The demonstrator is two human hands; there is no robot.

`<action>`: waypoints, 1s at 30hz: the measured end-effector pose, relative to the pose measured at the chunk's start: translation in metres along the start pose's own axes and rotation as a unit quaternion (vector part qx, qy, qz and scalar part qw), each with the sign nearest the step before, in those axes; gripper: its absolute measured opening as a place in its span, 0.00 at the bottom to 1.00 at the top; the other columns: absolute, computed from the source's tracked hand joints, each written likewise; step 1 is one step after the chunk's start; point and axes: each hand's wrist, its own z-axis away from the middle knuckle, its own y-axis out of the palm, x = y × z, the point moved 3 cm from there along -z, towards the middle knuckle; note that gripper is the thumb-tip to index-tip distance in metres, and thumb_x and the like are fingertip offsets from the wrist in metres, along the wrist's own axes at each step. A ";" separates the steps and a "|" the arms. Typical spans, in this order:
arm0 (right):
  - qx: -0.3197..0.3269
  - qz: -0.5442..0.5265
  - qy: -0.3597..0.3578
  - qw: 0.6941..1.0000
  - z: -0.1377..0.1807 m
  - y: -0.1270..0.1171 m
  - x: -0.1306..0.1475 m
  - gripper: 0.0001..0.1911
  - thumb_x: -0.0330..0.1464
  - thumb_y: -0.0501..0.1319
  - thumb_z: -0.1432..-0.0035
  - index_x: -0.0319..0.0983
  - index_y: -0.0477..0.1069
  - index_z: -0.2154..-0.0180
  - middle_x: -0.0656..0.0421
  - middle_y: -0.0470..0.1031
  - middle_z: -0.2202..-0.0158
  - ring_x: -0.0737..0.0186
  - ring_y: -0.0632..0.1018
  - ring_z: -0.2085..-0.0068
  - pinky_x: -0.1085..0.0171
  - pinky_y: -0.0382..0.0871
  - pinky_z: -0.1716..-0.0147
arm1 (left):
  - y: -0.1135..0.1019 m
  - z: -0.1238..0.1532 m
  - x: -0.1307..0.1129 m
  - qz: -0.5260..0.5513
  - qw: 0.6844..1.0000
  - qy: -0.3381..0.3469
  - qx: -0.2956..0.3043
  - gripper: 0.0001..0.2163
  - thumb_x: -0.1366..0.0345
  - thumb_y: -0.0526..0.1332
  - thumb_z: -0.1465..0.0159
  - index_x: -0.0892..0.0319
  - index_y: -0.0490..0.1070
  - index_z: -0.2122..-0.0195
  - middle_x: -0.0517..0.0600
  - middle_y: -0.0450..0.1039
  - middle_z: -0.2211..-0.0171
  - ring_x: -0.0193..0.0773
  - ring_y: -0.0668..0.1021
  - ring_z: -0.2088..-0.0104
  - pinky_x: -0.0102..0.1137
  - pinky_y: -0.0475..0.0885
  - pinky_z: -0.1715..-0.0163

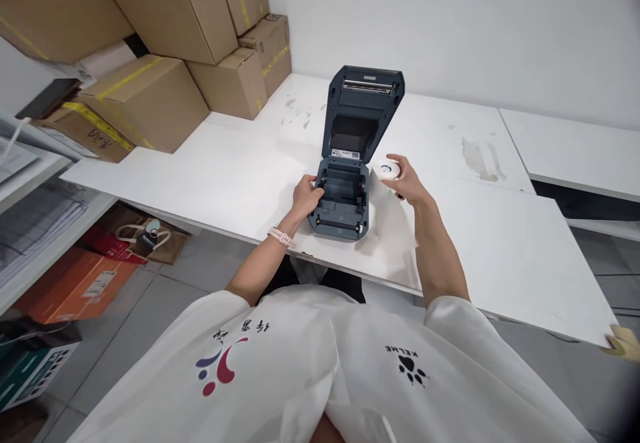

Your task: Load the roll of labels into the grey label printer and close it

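A dark grey label printer [342, 211] stands on the white table with its lid [357, 106] raised and its inner compartment exposed. My left hand [306, 196] grips the printer's left side, the thumb over the rim and the other fingers partly hidden. Just right of the printer, my right hand [407, 180] is closed around a white label roll [387, 170], thumb and fingers on its right side. Below the roll, a pale strip of paper [387, 223] spreads over the table between the printer and my right forearm.
Several cardboard boxes [150, 100] are stacked at the back left, against the wall. The table's front edge [370, 276] runs close to my body. A white shelf [45, 210] stands left, with an orange box [83, 283] below it. Worn patches [483, 156] mark the tabletop.
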 end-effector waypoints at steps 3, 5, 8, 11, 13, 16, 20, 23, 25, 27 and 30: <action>0.053 -0.021 0.035 0.998 0.009 -0.010 -0.009 0.55 0.43 0.73 0.55 0.41 0.53 0.30 0.44 0.72 0.39 0.42 0.76 0.42 0.46 0.76 0.47 | 0.000 0.000 0.001 0.000 1.000 -0.001 -0.001 0.15 0.72 0.60 0.46 0.57 0.70 0.57 0.43 0.63 0.74 0.36 0.69 0.71 0.31 0.61 0.69; 0.043 -0.072 0.036 0.996 0.022 -0.026 -0.018 0.52 0.44 0.72 0.52 0.47 0.54 0.30 0.47 0.70 0.35 0.43 0.72 0.35 0.45 0.71 0.40 | 0.000 0.001 0.000 0.003 1.000 0.001 -0.001 0.14 0.72 0.60 0.46 0.57 0.70 0.57 0.43 0.62 0.74 0.36 0.69 0.72 0.31 0.61 0.69; 0.028 -0.128 0.022 0.991 0.048 -0.043 -0.031 0.42 0.43 0.71 0.49 0.53 0.62 0.34 0.54 0.69 0.33 0.48 0.68 0.31 0.45 0.63 0.33 | 0.000 0.003 -0.002 0.011 1.000 -0.003 0.003 0.14 0.72 0.60 0.46 0.58 0.70 0.57 0.42 0.61 0.74 0.36 0.68 0.72 0.32 0.60 0.70; 0.082 -0.103 0.038 0.991 0.069 -0.034 -0.036 0.41 0.42 0.74 0.53 0.52 0.67 0.38 0.54 0.71 0.34 0.47 0.71 0.33 0.44 0.64 0.34 | 0.000 0.003 -0.004 0.015 1.000 -0.007 0.001 0.14 0.72 0.60 0.46 0.58 0.69 0.58 0.42 0.61 0.74 0.36 0.68 0.72 0.32 0.60 0.70; 0.105 -0.077 0.063 0.990 0.077 -0.023 -0.034 0.38 0.45 0.75 0.56 0.46 0.72 0.42 0.52 0.77 0.40 0.44 0.76 0.40 0.43 0.70 0.39 | 0.000 0.003 -0.004 0.015 1.000 -0.006 -0.001 0.14 0.72 0.60 0.46 0.58 0.69 0.57 0.43 0.62 0.74 0.36 0.68 0.72 0.32 0.60 0.69; 0.095 -0.111 0.059 0.987 0.082 -0.021 -0.012 0.30 0.50 0.72 0.52 0.44 0.76 0.50 0.53 0.82 0.51 0.45 0.81 0.50 0.46 0.75 0.47 | 0.000 0.004 -0.005 0.006 1.000 -0.007 -0.002 0.14 0.72 0.61 0.46 0.58 0.70 0.57 0.43 0.63 0.74 0.37 0.70 0.71 0.32 0.61 0.69; 0.100 -0.127 -0.055 0.985 0.078 -0.031 0.054 0.27 0.50 0.70 0.47 0.47 0.75 0.48 0.55 0.82 0.53 0.47 0.81 0.51 0.49 0.76 0.50 | -0.001 0.004 -0.003 0.001 1.000 -0.007 -0.001 0.14 0.72 0.61 0.46 0.57 0.70 0.57 0.43 0.64 0.73 0.37 0.70 0.70 0.32 0.62 0.68; 0.158 -0.043 -0.124 0.979 0.057 -0.012 0.108 0.27 0.50 0.69 0.45 0.45 0.73 0.47 0.54 0.79 0.49 0.47 0.78 0.49 0.51 0.74 0.50 | 0.000 0.003 0.000 0.010 1.000 -0.004 0.000 0.15 0.71 0.61 0.45 0.57 0.70 0.56 0.43 0.63 0.74 0.37 0.69 0.72 0.33 0.61 0.69; 0.205 0.021 -0.131 0.970 0.037 0.013 0.130 0.27 0.52 0.67 0.45 0.44 0.72 0.49 0.55 0.78 0.52 0.48 0.78 0.52 0.50 0.74 0.50 | 0.001 0.001 0.002 0.015 1.000 0.000 -0.001 0.15 0.72 0.61 0.45 0.57 0.70 0.55 0.43 0.63 0.74 0.37 0.69 0.72 0.33 0.61 0.69; 0.253 0.034 -0.112 0.960 0.018 0.036 0.138 0.28 0.54 0.67 0.46 0.44 0.71 0.51 0.57 0.79 0.56 0.49 0.78 0.55 0.50 0.74 0.50 | 0.001 0.001 0.002 0.017 1.000 0.001 -0.003 0.15 0.72 0.61 0.45 0.58 0.70 0.55 0.43 0.64 0.74 0.37 0.70 0.72 0.33 0.62 0.69; 0.289 -0.108 -0.074 0.948 0.004 0.050 0.136 0.29 0.55 0.68 0.50 0.44 0.69 0.53 0.57 0.79 0.58 0.50 0.80 0.57 0.50 0.76 0.52 | 0.001 0.002 0.003 0.026 1.000 -0.008 0.001 0.14 0.71 0.62 0.44 0.57 0.70 0.55 0.44 0.66 0.73 0.37 0.71 0.71 0.32 0.63 0.68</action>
